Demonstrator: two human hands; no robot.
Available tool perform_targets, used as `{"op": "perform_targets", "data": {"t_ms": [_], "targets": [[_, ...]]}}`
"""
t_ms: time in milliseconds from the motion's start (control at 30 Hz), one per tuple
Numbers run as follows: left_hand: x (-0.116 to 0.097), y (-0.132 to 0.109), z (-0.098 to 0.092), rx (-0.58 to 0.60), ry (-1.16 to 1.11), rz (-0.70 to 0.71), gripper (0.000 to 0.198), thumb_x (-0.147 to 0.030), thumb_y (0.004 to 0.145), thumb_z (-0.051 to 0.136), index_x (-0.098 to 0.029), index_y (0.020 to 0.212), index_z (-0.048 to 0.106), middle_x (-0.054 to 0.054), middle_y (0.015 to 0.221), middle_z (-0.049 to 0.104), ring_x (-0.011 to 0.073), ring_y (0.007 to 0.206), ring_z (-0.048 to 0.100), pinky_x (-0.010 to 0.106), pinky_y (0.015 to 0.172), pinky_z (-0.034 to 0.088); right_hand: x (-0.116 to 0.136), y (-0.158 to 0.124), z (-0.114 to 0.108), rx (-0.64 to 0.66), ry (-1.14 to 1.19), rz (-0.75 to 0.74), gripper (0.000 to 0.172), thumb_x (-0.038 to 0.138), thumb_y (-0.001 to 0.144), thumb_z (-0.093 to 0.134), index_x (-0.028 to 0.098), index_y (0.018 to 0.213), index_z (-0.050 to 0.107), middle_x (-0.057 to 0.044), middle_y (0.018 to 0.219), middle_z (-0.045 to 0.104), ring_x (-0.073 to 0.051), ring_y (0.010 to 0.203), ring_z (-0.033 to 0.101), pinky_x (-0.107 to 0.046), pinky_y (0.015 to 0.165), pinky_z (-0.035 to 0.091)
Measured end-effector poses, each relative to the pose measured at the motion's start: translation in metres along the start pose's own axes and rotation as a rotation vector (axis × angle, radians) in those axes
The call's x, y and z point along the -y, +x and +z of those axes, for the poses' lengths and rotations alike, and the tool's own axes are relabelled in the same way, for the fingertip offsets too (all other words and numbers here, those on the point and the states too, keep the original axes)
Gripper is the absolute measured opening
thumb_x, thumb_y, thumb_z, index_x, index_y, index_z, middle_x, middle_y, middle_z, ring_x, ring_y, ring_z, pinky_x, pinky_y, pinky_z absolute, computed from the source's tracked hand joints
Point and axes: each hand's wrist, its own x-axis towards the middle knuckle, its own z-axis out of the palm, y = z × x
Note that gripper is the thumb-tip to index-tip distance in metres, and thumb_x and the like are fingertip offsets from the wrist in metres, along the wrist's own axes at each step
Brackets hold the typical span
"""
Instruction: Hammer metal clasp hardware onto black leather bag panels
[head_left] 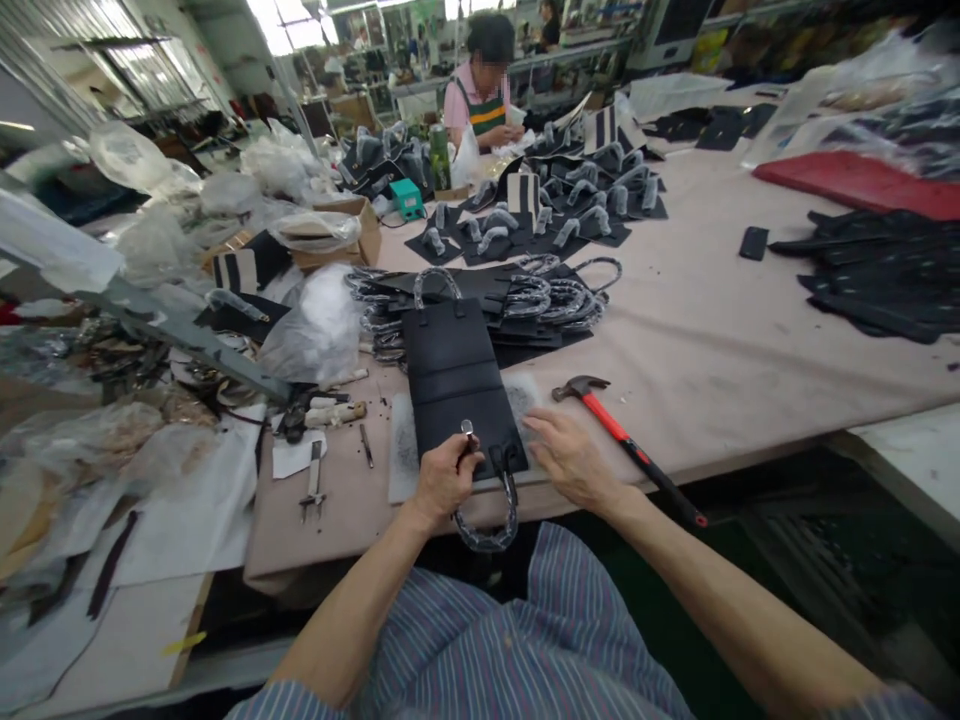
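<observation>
A black bag panel lies flat in front of me, with a plastic-wrapped handle at its near end and another at its far end. My left hand is closed on a short metal rod-like tool with a shiny top, held over the near part of the panel. Its lower end is hidden by the fingers. To the right of the panel, my right hand is open with fingers apart, holding nothing. Under the panel shows a pale slab. A claw hammer with a red and black handle rests right of my right hand.
Stacked bag panels with wrapped handles lie just beyond. Left are a divider-like metal tool, a small rod and plastic bags. Black pieces are piled at right. Across the table sits a person.
</observation>
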Motion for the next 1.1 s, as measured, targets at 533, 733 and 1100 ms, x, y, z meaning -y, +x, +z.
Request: {"op": "perform_targets", "data": {"t_ms": [533, 733, 1100], "targets": [[0.029, 0.022, -0.067, -0.351, -0.602, -0.587, 0.047, -0.058, 0.071, 0.078, -0.018, 0.089, 0.059, 0.000, 0.076, 0.069, 0.0163, 0.063, 0.068, 0.030, 0.063, 0.059, 0.020, 0.004, 0.040, 0.061, 0.059, -0.011, 0.029, 0.022, 0.102, 0.047, 0.018, 0.122, 0.067, -0.013, 0.126, 0.062, -0.031, 0.113, 0.054, -0.052, 0.101, 0.043], [0.052, -0.022, -0.130, -0.131, 0.170, -0.701, 0.027, -0.046, 0.082, 0.061, -0.019, 0.079, 0.064, 0.003, 0.071, 0.069, 0.0203, 0.065, 0.066, 0.028, 0.063, 0.052, 0.019, 0.004, 0.042, 0.045, 0.080, -0.010, 0.029, 0.022, 0.102, 0.046, 0.019, 0.121, 0.067, -0.012, 0.125, 0.063, -0.030, 0.112, 0.055, -0.051, 0.099, 0.043], [0.068, -0.052, -0.147, -0.009, 0.530, -0.836, 0.029, -0.036, 0.092, 0.048, -0.019, 0.075, 0.064, 0.013, 0.079, 0.074, 0.0275, 0.079, 0.071, 0.034, 0.071, 0.052, 0.020, 0.001, 0.045, 0.034, 0.044, -0.023, 0.031, 0.025, 0.103, 0.044, 0.019, 0.122, 0.067, -0.012, 0.127, 0.063, -0.030, 0.115, 0.056, -0.051, 0.101, 0.044]]}}
